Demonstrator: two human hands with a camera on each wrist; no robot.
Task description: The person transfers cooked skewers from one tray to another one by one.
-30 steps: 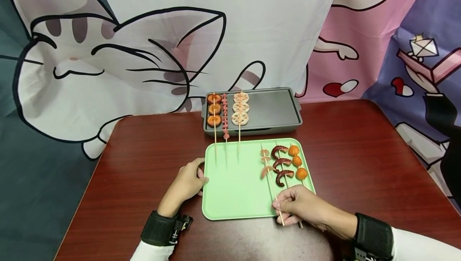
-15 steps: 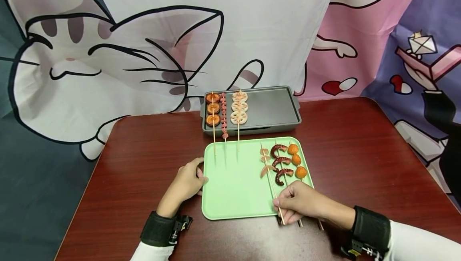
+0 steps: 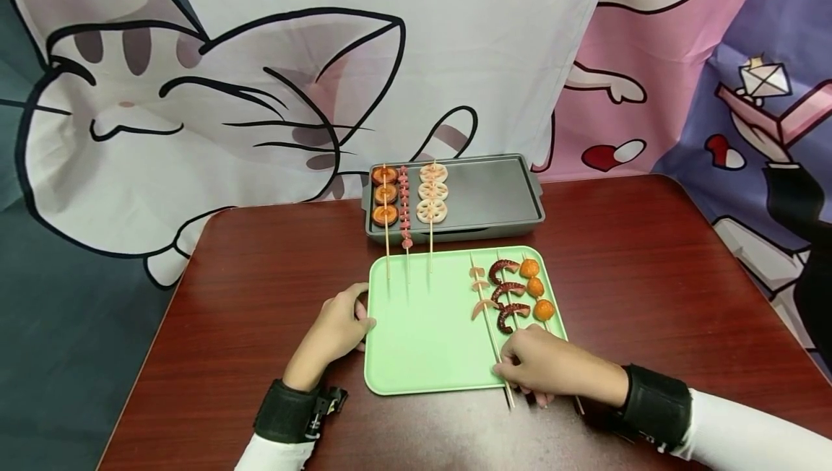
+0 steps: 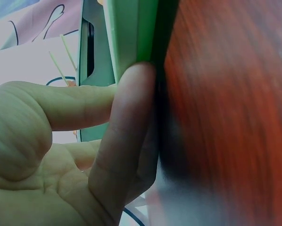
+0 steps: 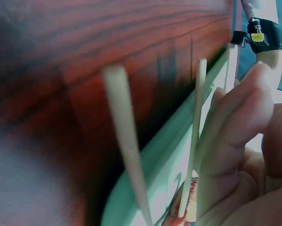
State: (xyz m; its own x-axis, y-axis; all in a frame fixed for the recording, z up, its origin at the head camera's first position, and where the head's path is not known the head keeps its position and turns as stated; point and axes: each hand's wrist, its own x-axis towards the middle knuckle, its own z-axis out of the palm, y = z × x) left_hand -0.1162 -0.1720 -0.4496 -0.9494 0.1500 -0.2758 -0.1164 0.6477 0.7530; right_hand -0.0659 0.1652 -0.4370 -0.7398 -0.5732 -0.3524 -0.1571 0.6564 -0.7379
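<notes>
A green tray (image 3: 422, 355) lies on the dark red table. My left hand (image 3: 338, 328) holds the tray's left rim (image 4: 131, 33), fingers curled against it. Three skewers lie on the tray's right side: a pink one (image 3: 482, 296), a dark curled one (image 3: 509, 296) and one of orange balls (image 3: 536, 288). My right hand (image 3: 536, 368) covers their sticks at the tray's front edge, with thumb and forefinger pinching the pink skewer's stick (image 3: 506, 390). Bare stick ends (image 5: 195, 132) jut past the rim beside the curled fingers (image 5: 235, 122).
A grey grill pan (image 3: 494, 196) stands behind the tray. It holds skewers of orange rings (image 3: 385, 196), small pink pieces (image 3: 405, 204) and lotus slices (image 3: 432, 193), their sticks reaching over the tray. A cartoon cloth hangs behind the table (image 3: 650, 269).
My right hand has slid a little forward along the sticks, from the tray's front edge onto the tray. The left hand and the skewers have stayed put.
</notes>
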